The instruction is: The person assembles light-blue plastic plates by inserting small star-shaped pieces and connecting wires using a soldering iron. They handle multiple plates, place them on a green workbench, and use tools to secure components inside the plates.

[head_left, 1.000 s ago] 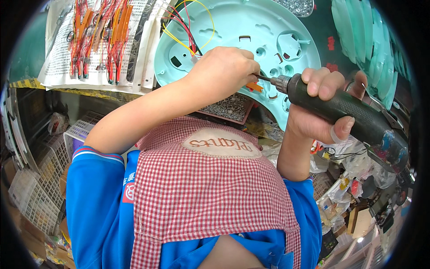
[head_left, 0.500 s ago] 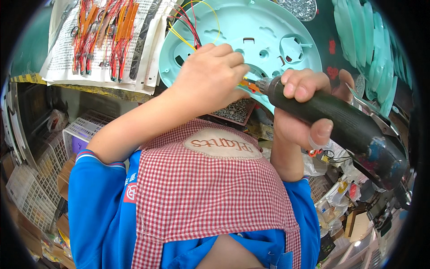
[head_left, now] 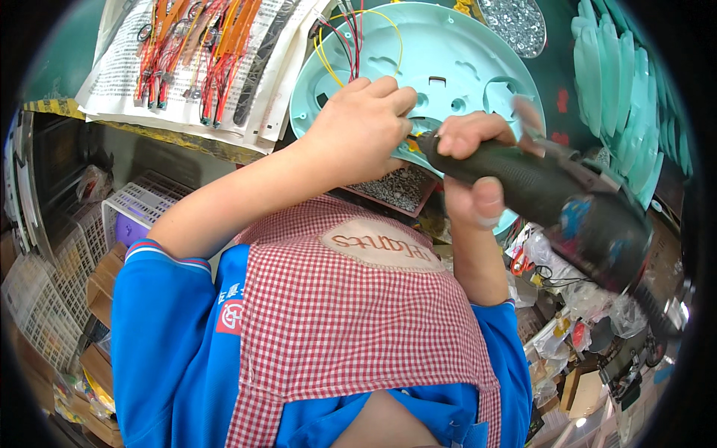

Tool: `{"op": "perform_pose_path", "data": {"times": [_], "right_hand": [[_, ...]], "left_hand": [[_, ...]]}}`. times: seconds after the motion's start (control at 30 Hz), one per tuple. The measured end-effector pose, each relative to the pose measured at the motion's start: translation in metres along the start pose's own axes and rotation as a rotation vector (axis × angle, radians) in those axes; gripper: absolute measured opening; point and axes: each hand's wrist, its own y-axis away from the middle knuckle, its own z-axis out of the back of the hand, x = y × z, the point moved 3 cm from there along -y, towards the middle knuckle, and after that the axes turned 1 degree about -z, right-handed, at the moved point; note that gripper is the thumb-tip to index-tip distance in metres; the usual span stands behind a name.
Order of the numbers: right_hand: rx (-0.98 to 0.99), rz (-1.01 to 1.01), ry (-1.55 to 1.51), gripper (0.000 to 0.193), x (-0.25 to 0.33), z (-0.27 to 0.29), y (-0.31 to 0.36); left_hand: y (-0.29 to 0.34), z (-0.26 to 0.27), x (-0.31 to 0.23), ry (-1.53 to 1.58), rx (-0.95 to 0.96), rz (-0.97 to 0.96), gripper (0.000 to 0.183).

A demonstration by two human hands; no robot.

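A round turquoise plastic shell (head_left: 478,56), with moulded posts and slots, lies on the bench in front of me. My right hand (head_left: 474,153) is wrapped round a black electric screwdriver (head_left: 553,187). Its narrow end points left at the near part of the shell, and its rear end is smeared by motion. Curled fingers of my left hand (head_left: 366,131) press together over the shell beside the screwdriver's tip; what they hold is hidden. A bit of orange-yellow (head_left: 414,144) shows between hand and tip. Red, black and yellow wires (head_left: 355,41) rise behind my left hand.
Wired orange strips (head_left: 231,37) lie on printed paper (head_left: 112,89) at the left. A tray of small screws (head_left: 399,187) sits near the bench edge. Beyond the shell is a container of clear or silvery pieces (head_left: 515,26). Turquoise curved parts (head_left: 616,82) are stacked at right.
The bench scene has shifted rightward in view. The screwdriver's rear end has swung downward and left, and its tip is nearer my left hand, whose fingers stay curled over the shell.
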Motion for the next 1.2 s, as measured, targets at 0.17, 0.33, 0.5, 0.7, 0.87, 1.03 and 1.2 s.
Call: {"op": "perform_pose_path", "data": {"times": [0.17,0.33,0.5,0.7,0.87,1.03,1.2], "right_hand": [[-0.141,0.156,-0.007,0.084,0.031,0.042,-0.014],[0.044,0.327,-0.119,0.069,0.035,0.066,-0.078],[-0.192,0.622,0.426,0.059,0.019,0.116,-0.129],[-0.189,0.641,0.542,0.058,-0.004,0.113,-0.133],[-0.210,0.645,0.417,0.067,0.016,0.116,-0.134],[-0.239,0.716,0.265,0.066,0.032,0.122,-0.126],[-0.280,0.681,0.250,0.035,0.025,0.108,-0.134]], "left_hand": [[0.019,0.063,0.053,-0.270,-0.561,-0.018,0.013],[0.015,0.063,0.095,-0.296,-0.460,0.102,0.021],[0.019,0.076,0.095,0.536,-0.458,0.263,0.028],[-0.013,0.104,0.044,-0.175,-0.369,-0.063,0.030],[-0.046,0.083,0.010,0.035,-0.094,-0.033,0.021],[-0.082,0.016,-0.036,0.586,0.291,-0.241,0.020],[-0.119,-0.034,-0.048,0.410,0.316,-0.182,0.025]]}}
